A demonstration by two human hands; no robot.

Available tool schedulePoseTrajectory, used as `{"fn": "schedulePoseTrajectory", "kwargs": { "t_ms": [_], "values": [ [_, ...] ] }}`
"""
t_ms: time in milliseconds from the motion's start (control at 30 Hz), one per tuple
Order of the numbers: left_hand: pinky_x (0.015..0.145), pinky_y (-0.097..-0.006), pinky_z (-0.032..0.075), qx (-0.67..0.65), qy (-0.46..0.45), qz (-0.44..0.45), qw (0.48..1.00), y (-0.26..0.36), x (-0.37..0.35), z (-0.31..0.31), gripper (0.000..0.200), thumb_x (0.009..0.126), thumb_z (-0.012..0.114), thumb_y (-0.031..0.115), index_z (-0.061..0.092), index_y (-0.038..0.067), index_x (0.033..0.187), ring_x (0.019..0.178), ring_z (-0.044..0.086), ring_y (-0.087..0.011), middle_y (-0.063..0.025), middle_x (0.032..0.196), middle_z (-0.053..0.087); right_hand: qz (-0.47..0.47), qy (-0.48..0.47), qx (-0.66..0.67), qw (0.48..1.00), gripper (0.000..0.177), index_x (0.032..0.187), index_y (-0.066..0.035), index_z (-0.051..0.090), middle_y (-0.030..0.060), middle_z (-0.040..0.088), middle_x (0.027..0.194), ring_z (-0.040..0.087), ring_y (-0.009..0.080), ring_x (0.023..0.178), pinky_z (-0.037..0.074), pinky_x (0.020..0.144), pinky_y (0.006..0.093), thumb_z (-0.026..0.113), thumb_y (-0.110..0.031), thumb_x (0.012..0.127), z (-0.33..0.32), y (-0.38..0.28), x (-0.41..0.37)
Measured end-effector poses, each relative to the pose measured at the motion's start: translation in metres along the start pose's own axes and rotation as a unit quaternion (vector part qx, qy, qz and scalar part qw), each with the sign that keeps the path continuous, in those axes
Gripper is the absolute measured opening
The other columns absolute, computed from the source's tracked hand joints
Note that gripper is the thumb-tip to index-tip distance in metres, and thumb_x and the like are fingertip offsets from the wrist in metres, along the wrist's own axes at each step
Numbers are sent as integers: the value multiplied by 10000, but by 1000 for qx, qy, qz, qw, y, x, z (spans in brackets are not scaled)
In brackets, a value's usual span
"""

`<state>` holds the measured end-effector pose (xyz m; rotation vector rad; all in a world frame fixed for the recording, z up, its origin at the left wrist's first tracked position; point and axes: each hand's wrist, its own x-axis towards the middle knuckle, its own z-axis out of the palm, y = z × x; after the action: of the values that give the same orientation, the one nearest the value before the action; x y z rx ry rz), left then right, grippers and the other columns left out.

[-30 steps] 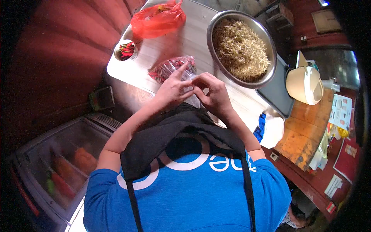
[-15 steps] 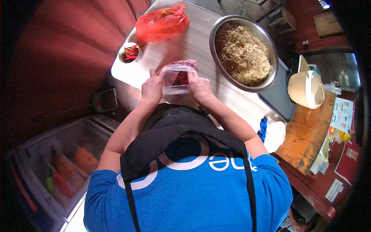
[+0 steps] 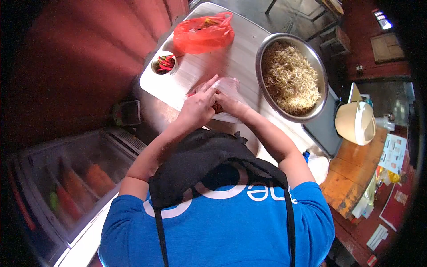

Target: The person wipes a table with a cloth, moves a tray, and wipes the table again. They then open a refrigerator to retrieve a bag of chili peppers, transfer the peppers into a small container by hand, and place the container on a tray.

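Both my hands are together at a clear plastic bag [image 3: 230, 85] over the near part of the white table. My left hand [image 3: 199, 106] lies across the bag's left side, fingers stretched toward the right and closed on the film. My right hand [image 3: 229, 104] grips the bag from the other side, its fingertips partly hidden behind the left fingers. Dark red chillies, visible between and below the hands, are mostly covered. Beyond my left hand, a white cup [image 3: 174, 69] holds red chillies [image 3: 165, 62].
A red plastic bag [image 3: 204, 35] lies at the table's far side. To the right stands a large metal bowl [image 3: 324, 84] of bean sprouts [image 3: 291, 78], near a grey tray [image 3: 324, 131] and a cream container [image 3: 353, 122]. A clear-lidded case [image 3: 80, 178] is at lower left.
My left hand has moved right across the bag to meet my right hand. The bag's opening, spread between the hands before, is now bunched and mostly covered. The view has shifted slightly.
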<state>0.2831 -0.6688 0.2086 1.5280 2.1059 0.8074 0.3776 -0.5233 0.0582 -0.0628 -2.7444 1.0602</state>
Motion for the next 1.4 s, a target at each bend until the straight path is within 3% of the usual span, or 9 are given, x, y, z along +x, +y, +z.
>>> {"fn": "schedulePoseTrajectory", "kwargs": {
  "t_ms": [133,300,400,533,567,800,933,1000,1400],
  "values": [
    [821,-407,506,0,55,10,998,-10,4,-5,675,657,547,-23,414,20,1318,1041,576,-345,-84,1452,348,-160,-7,-183,970,173,872,-101,660,134,596,1056,574,333,998,444,862,469,588,-197,747,-43,-18,21],
    [800,-399,511,-26,94,9,995,-14,32,-40,658,672,579,9,423,-3,1311,977,598,-338,-78,1428,386,128,-107,162,973,215,910,-17,635,214,620,921,606,317,860,461,768,403,571,-201,819,-45,11,62],
    [672,-310,500,-22,143,81,986,-14,47,-51,713,662,504,-72,389,8,1361,612,562,-180,-123,1396,426,35,-147,-34,988,241,1001,-52,611,199,604,1002,581,312,964,461,817,393,597,-171,792,-92,-12,77],
    [850,-332,476,-29,134,91,986,-7,68,-52,673,658,519,-45,414,-15,1321,986,607,-274,-146,1397,417,-131,-37,-167,977,234,971,-99,628,155,572,1094,551,317,1042,464,865,388,630,-120,738,-109,-13,83],
    [959,-410,429,-39,124,121,984,0,70,-53,221,662,592,24,618,-41,872,1208,472,-319,-185,1334,457,-135,-7,-137,981,267,965,-113,631,139,561,1110,543,322,1065,464,883,386,654,-107,700,-101,-2,86],
    [974,-401,430,-2,80,51,996,-59,77,-13,430,678,602,60,591,31,1107,1238,446,-314,-174,1342,446,-79,-13,-83,993,318,963,-81,640,142,601,1084,555,318,1077,462,911,373,693,-143,656,-72,16,87],
    [969,-405,432,-59,27,-108,992,-72,64,-22,625,665,610,88,469,61,1274,1186,484,-348,-182,1386,401,180,-21,288,940,257,979,-63,650,160,635,1030,604,316,992,477,870,380,621,-143,736,-67,-11,85],
    [911,-352,471,-61,63,-56,995,-90,59,-18,641,673,605,88,481,57,1301,1150,527,-330,-196,1382,409,-22,24,-76,997,254,978,-66,655,181,639,1020,619,331,944,490,832,392,606,-112,733,-77,-26,87],
    [860,-394,497,-15,75,-52,996,-172,55,85,697,648,681,132,463,112,1309,1016,587,-316,-195,1342,423,64,-22,108,992,322,996,-63,650,87,617,907,639,181,837,515,747,291,726,-10,688,-125,-52,68]
  ]
}}
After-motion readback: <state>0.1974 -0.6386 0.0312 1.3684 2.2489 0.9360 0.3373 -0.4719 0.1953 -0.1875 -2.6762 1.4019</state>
